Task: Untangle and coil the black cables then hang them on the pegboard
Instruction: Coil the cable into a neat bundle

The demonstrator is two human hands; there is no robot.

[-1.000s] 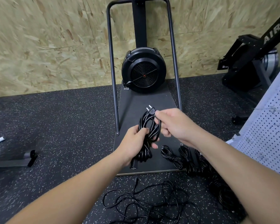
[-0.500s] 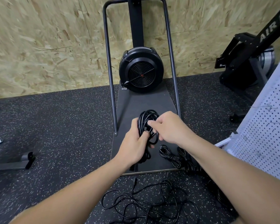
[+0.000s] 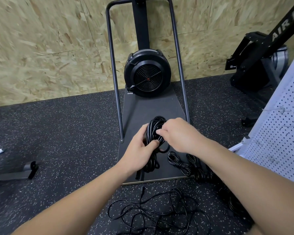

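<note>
Left hand grips the coiled black cable mid-bundle to keep loops together, right hand pinching its end to wrap it

I note a black fan-wheel exercise machine standing on its grey base board against an OSB-panelled wall. A second black machine lettered "AIR" stands at right. The floor is speckled black rubber; a grey metal foot lies at left.
</note>
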